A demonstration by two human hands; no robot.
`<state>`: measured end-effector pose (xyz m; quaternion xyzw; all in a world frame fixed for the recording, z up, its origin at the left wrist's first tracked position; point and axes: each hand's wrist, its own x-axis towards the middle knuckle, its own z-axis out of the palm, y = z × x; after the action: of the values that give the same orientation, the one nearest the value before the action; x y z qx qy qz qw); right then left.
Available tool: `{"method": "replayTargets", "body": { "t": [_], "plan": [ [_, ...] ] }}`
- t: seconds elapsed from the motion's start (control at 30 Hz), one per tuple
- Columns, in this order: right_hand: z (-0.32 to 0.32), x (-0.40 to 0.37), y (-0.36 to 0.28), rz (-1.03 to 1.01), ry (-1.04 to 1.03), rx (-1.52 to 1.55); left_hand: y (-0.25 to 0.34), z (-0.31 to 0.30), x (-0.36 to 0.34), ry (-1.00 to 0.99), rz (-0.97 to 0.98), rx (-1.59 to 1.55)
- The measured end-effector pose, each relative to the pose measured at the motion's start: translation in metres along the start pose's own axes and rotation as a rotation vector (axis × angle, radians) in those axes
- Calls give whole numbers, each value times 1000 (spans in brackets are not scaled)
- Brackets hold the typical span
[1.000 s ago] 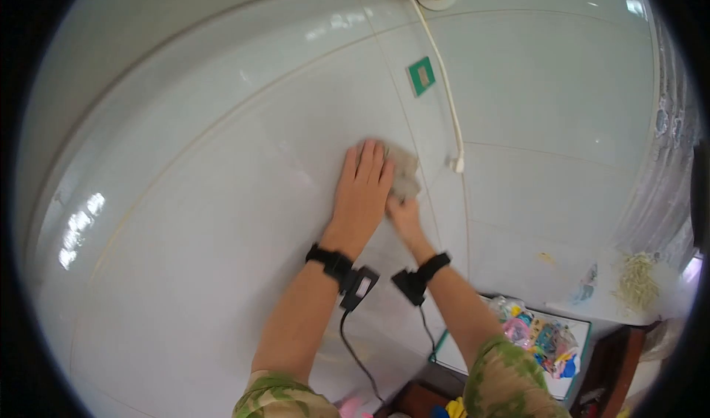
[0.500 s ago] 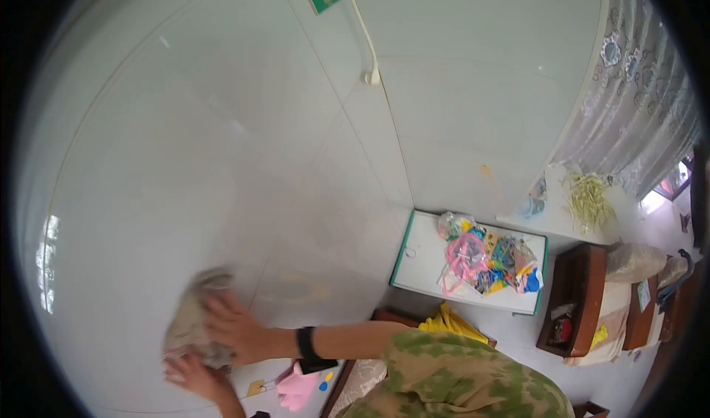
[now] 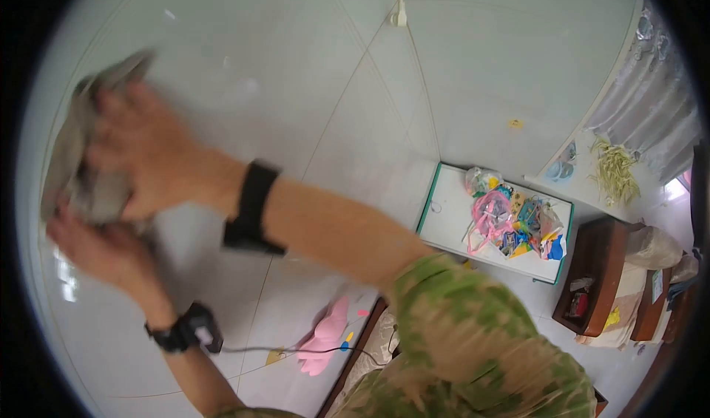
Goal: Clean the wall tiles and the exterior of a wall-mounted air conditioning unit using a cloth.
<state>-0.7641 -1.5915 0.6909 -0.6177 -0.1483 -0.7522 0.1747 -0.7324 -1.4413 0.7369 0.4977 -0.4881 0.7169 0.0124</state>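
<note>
A crumpled grey-beige cloth [image 3: 103, 189] is spread against the glossy white tiled wall [image 3: 244, 115] at the far left of the view. My right hand [image 3: 151, 148] presses on its upper part, fingers over the fabric and blurred by motion. Just below, my left hand [image 3: 107, 252] holds the lower edge of the same cloth, fingers bent at the fabric. A black band [image 3: 254, 204] circles my right wrist. On my left wrist is a black strap with a small device [image 3: 196, 329], and a thin cable runs from it.
A green-edged white table [image 3: 444, 226] bears bags and colourful small items. Dried stalks [image 3: 614, 170] lie on a ledge by the curtain [image 3: 651, 100]. Brown wooden furniture [image 3: 592, 274] stands at right. A pink figure [image 3: 325, 337] is on the wall; a white plug [image 3: 399, 17] hangs above.
Both hands and the cloth have moved up and left along the wall, with my right arm reaching farther out. The view has shifted, so the table appears higher and farther right.
</note>
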Motion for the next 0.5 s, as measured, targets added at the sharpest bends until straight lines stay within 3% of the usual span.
{"method": "replayTargets", "body": {
  "t": [0.07,0.13,0.2,0.27,0.33,0.4,0.47,0.5],
  "plan": [
    [-38,-35,40,58,36,-110,51,29,15,-218,-78,-46],
    [-83,-90,68,279,-55,-263,109,49,16,-304,-39,-157],
    [-118,-159,77,595,-52,-178,165,77,-7,-332,24,-329],
    [-140,-220,51,962,12,31,216,78,-39,-505,86,-516],
    [-148,-291,20,941,-116,-90,246,63,-88,-593,203,-582],
    [-141,-375,-23,770,-483,-379,256,31,-145,-682,298,-610],
    [-120,-416,-84,791,-551,-434,245,-13,-193,-774,283,-687],
    [-110,-411,-116,1113,-415,-202,235,-38,-214,-848,256,-719]
  ]
}}
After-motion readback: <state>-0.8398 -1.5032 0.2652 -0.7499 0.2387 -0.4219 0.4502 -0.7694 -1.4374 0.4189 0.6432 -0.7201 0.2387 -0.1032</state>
